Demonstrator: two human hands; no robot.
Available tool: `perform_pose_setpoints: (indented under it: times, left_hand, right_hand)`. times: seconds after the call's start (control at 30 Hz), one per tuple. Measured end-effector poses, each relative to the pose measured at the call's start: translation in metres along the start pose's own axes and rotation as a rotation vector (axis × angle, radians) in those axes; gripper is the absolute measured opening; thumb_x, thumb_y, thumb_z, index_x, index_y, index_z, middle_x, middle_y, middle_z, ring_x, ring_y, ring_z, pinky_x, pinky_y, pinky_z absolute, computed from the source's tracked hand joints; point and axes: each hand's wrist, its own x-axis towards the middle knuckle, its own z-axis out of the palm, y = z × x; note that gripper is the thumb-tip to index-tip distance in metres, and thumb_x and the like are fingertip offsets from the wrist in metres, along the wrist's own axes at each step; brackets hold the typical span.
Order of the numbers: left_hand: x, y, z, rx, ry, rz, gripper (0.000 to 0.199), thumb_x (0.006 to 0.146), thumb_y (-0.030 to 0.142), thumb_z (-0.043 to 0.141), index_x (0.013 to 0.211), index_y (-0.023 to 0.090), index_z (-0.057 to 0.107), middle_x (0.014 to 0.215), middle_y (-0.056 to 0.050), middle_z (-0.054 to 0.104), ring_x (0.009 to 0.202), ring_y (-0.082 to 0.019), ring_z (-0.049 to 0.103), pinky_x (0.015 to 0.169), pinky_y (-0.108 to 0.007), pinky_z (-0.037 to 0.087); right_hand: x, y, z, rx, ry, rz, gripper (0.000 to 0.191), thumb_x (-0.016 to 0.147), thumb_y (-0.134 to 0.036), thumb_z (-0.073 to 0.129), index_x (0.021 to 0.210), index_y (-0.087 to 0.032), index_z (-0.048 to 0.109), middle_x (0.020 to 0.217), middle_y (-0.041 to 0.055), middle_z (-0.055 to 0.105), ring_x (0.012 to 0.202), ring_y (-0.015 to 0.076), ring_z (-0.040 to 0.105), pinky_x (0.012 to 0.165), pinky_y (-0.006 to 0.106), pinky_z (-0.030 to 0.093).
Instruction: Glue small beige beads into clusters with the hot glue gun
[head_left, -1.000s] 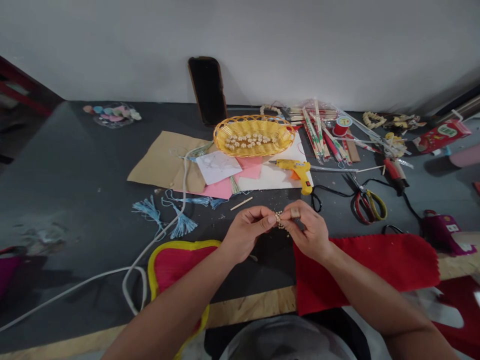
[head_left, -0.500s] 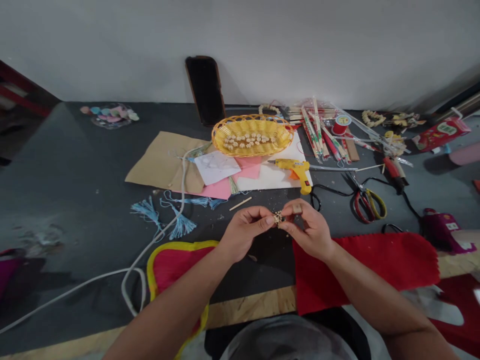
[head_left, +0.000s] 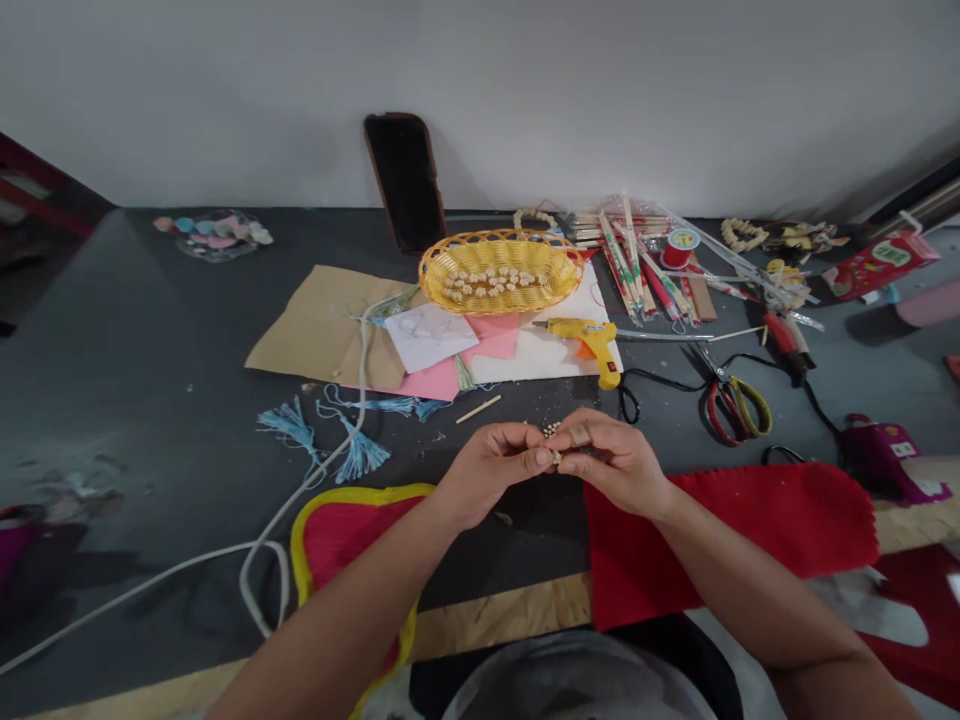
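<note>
On a dark grey work table [head_left: 150, 400], craft supplies lie around a sheet of tan kraft paper [head_left: 315, 325]: an oval yellow wicker basket [head_left: 431, 270] holding pale bead clusters [head_left: 491, 283], a yellow hot glue gun [head_left: 592, 340], scissors with red and yellow handles [head_left: 739, 410], and pale blue thread tassels [head_left: 360, 455]. Nearest the person, a red felt piece with a yellow border [head_left: 352, 530] lies under the left forearm, and a red felt sheet [head_left: 750, 520] lies under the right. Between these, the left hand [head_left: 495, 470] and right hand [head_left: 619, 460] meet above the table, each almost closed in a fingertip pinch on a tiny cluster of cream beads [head_left: 553, 440], which the fingers partly hide. With beads this small, keeping the fingertips close together and the hands low, as here, looks steadiest, since a looser pinch could let them slip.
</note>
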Motion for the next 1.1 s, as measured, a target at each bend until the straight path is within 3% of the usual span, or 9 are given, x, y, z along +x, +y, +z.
perform_pose_setpoints:
  times: [0.23, 0.67, 0.87, 1.1]
  left_hand:
    - [0.0002, -0.0015, -0.0001, 0.008, -0.006, 0.015, 0.030, 0.069, 0.039, 0.080, 0.061, 0.013, 0.066, 0.060, 0.001, 0.056, 0.060, -0.010, 0.044, 0.060, -0.023, 0.032]
    - [0.0016, -0.0039, 0.0016, -0.075, 0.101, -0.020, 0.029, 0.061, 0.040, 0.085, 0.062, 0.014, 0.071, 0.059, -0.001, 0.062, 0.058, -0.010, 0.047, 0.059, -0.024, 0.034]
    - [0.0009, -0.0006, 0.0030, -0.128, 0.126, -0.040, 0.032, 0.061, 0.043, 0.084, 0.067, 0.013, 0.073, 0.066, -0.004, 0.067, 0.061, -0.011, 0.050, 0.060, -0.024, 0.036]
    - [0.0015, -0.0004, 0.0020, -0.132, 0.109, 0.000, 0.034, 0.056, 0.037, 0.088, 0.068, 0.013, 0.067, 0.063, 0.000, 0.059, 0.059, -0.009, 0.048, 0.058, -0.023, 0.034]
  right_hand:
    - [0.0009, -0.0008, 0.0007, -0.031, 0.007, -0.028, 0.012, 0.087, -0.025, 0.067, 0.097, -0.020, 0.071, 0.083, 0.0047, 0.069, 0.079, 0.0141, 0.066, 0.070, 0.027, 0.056]
    - [-0.0011, -0.0011, 0.0012, -0.179, 0.047, -0.090, 0.013, 0.089, -0.025, 0.063, 0.100, -0.020, 0.069, 0.085, 0.0067, 0.069, 0.082, 0.0163, 0.066, 0.070, 0.029, 0.057]
    - [-0.0053, 0.0021, 0.0014, -0.004, 0.100, 0.049, 0.011, 0.088, -0.025, 0.065, 0.098, -0.021, 0.068, 0.089, 0.0047, 0.065, 0.077, 0.0129, 0.064, 0.064, 0.024, 0.054]
    - [-0.0050, 0.0057, 0.0014, 0.152, 0.252, 0.141, 0.013, 0.086, -0.031, 0.067, 0.095, -0.022, 0.068, 0.087, 0.0024, 0.062, 0.072, 0.0108, 0.059, 0.059, 0.021, 0.050]
